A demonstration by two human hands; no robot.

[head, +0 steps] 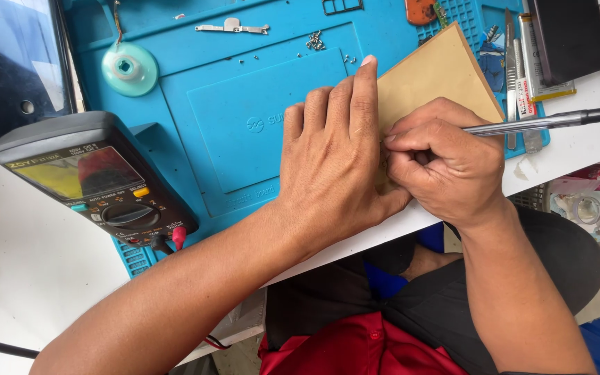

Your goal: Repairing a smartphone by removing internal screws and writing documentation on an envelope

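Observation:
A tan cardboard-coloured flat piece [433, 76] lies on the blue work mat [244, 132] near the table's front edge. My left hand [331, 156] presses flat on its left part, forefinger stretched along its edge. My right hand [446, 163] grips a slim metal pen-like tool [543, 122] whose tip is hidden under my fingers, against the tan piece. The two hands touch each other.
A dark multimeter [98, 180] with a dial and red plug rests at the left. A teal suction cup [130, 68], a metal bracket [233, 28] and several tiny screws [315, 42] lie on the mat. Blades and tweezers [515, 62] sit at the right.

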